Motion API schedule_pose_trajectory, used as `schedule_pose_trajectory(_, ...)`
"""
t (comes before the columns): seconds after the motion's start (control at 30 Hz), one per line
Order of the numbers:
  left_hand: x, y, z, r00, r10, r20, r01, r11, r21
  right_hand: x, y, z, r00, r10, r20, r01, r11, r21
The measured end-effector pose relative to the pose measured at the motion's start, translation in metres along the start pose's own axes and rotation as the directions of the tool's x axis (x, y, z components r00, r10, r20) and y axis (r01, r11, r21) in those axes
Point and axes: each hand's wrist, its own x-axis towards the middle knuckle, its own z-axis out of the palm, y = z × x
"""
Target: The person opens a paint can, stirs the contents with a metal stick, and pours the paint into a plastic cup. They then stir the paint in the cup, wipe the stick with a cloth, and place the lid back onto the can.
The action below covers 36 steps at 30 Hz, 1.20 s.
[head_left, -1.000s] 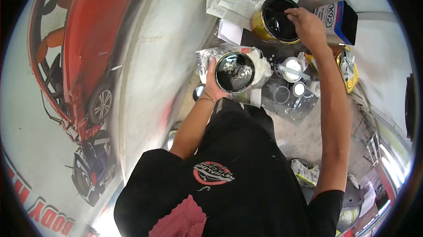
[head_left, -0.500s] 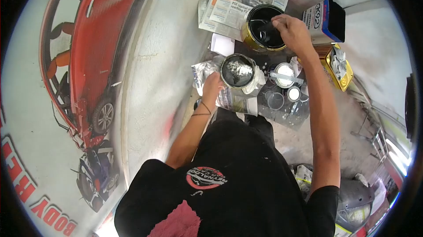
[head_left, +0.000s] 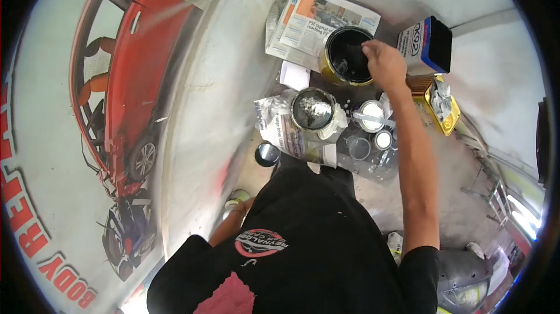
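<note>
My right hand (head_left: 386,64) is closed over the rim of a large yellow paint can (head_left: 330,71) with dark contents. A dark thing appears to be pinched in its fingers, blending into the can's interior, and I cannot make it out. Low on the left, my left hand (head_left: 245,204) is beside a can with a greenish label (head_left: 236,198). My shirt partly covers that hand, so its grip does not show. Between the hands, an open can with grey-silver contents (head_left: 313,109) rests on newspaper (head_left: 280,125), with a crumpled white cloth (head_left: 336,123) against its side.
A small white-topped tin (head_left: 371,116) carries a flat strip across it, with a clear cup (head_left: 358,148) nearby. Behind stand a tall K92 tin (head_left: 415,46) and a yellow tin (head_left: 448,117). A dark round lid (head_left: 267,154) lies near my leg. The painted wall (head_left: 204,92) borders the left.
My left hand has left the grey-silver can and dropped down to the greenish can near my side. My right hand stays over the large can, its fingers slightly shifted. The view has tilted a little.
</note>
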Motion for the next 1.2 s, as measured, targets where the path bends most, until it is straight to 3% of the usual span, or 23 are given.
schedule_pose_trajectory(0.07, -0.058, -0.021, 0.0, 1.0, 0.005, 0.006, -0.005, 1.0, 0.004, -0.004, 0.007, 0.012, 0.991, -0.114, 0.067, 0.127, 0.96, -0.251)
schedule_pose_trajectory(0.1, -0.044, -0.016, 0.008, 1.0, 0.005, 0.011, -0.005, 1.0, 0.01, -0.004, -0.002, 0.007, 0.977, -0.101, 0.188, 0.148, 0.955, -0.259)
schedule_pose_trajectory(0.13, -0.046, -0.019, 0.011, 1.0, 0.0, 0.021, 0.0, 1.0, 0.018, -0.008, -0.004, 0.006, 0.979, -0.096, 0.18, 0.142, 0.955, -0.261)
schedule_pose_trajectory(0.17, -0.084, -0.026, 0.015, 0.999, -0.001, 0.032, 0.0, 1.0, 0.03, -0.011, -0.004, 0.006, 0.987, -0.099, 0.127, 0.117, 0.983, -0.142)
schedule_pose_trajectory(0.2, -0.072, -0.02, 0.008, 0.999, 0.005, 0.038, -0.006, 0.999, 0.044, -0.009, -0.008, 0.003, 0.992, -0.105, 0.068, 0.107, 0.994, -0.02)
schedule_pose_trajectory(0.27, -0.046, -0.008, 0.003, 0.999, 0.003, 0.045, -0.006, 0.998, 0.062, -0.014, -0.008, -0.007, 0.998, -0.065, 0.012, 0.065, 0.998, -0.01)
schedule_pose_trajectory(0.33, -0.02, 0.004, 0.01, 0.999, -0.017, 0.034, 0.015, 0.998, 0.064, -0.02, -0.009, -0.018, 0.994, 0.086, -0.064, -0.086, 0.996, 0.003)
schedule_pose_trajectory(0.37, -0.01, 0.009, 0.017, 0.999, -0.033, 0.021, 0.031, 0.998, 0.061, -0.023, 0.009, -0.019, 0.994, 0.012, -0.109, -0.002, 0.996, 0.085)
schedule_pose_trajectory(0.43, 0.003, 0.018, 0.035, 0.997, -0.071, -0.005, 0.071, 0.996, 0.052, -0.042, 0.012, -0.043, 0.986, 0.09, -0.141, -0.065, 0.983, 0.172)
schedule_pose_trajectory(0.5, 0.015, 0.028, 0.052, 0.995, -0.096, -0.039, 0.097, 0.994, 0.044, -0.058, 0.046, -0.052, 0.963, 0.035, -0.268, 0.048, 0.953, 0.299)
schedule_pose_trajectory(0.57, 0.026, 0.037, 0.062, 0.992, -0.1, -0.078, 0.104, 0.993, 0.049, -0.078, 0.061, -0.071, 0.944, 0.316, -0.095, -0.223, 0.823, 0.523)
schedule_pose_trajectory(0.6, 0.018, 0.039, 0.062, 0.991, -0.1, -0.094, 0.105, 0.993, 0.053, -0.086, 0.072, -0.076, 0.95, 0.299, -0.095, -0.205, 0.822, 0.531)
schedule_pose_trajectory(0.63, 0.008, 0.038, 0.069, 0.989, -0.102, -0.106, 0.109, 0.992, 0.056, -0.095, 0.085, -0.078, 0.936, 0.353, -0.007, -0.242, 0.657, 0.714)
schedule_pose_trajectory(0.67, -0.073, 0.016, 0.035, 0.988, -0.105, -0.114, 0.112, 0.992, 0.057, -0.102, 0.094, -0.078, 0.919, 0.384, 0.094, -0.276, 0.452, 0.848)
schedule_pose_trajectory(0.7, -0.078, 0.016, 0.035, 0.987, -0.109, -0.121, 0.116, 0.992, 0.056, -0.108, 0.098, -0.078, 0.923, 0.373, 0.095, -0.271, 0.455, 0.848)
schedule_pose_trajectory(0.77, -0.089, 0.01, 0.041, 0.985, -0.109, -0.133, 0.116, 0.992, 0.05, -0.112, 0.104, -0.081, 0.902, 0.396, 0.171, -0.259, 0.18, 0.949)
schedule_pose_trajectory(0.9, -0.074, 0.009, 0.058, 0.982, -0.098, -0.16, 0.106, 0.994, 0.04, -0.109, 0.108, -0.09, 0.915, 0.363, 0.178, -0.223, 0.087, 0.971)
schedule_pose_trajectory(0.93, -0.16, 0.009, 0.075, 0.983, -0.089, -0.16, 0.097, 0.995, 0.04, -0.108, 0.113, -0.093, 0.921, 0.352, 0.165, -0.212, 0.097, 0.973)
schedule_pose_trajectory(0.97, -0.118, -0.022, 0.096, 0.985, -0.075, -0.158, 0.082, 0.996, 0.04, -0.107, 0.116, -0.098, 0.933, 0.324, 0.156, -0.202, 0.112, 0.973)
schedule_pose_trajectory(1.03, 0.012, 0.022, 0.121, 0.988, -0.049, -0.148, 0.055, 0.998, 0.033, -0.102, 0.12, -0.114, 0.961, 0.222, 0.167, -0.194, 0.106, 0.975)
schedule_pose_trajectory(1.2, 0.067, 0.04, 0.101, 0.995, -0.001, -0.096, 0.0, 1.0, -0.011, -0.1, 0.086, -0.154, 0.961, 0.246, 0.126, -0.159, 0.117, 0.98)
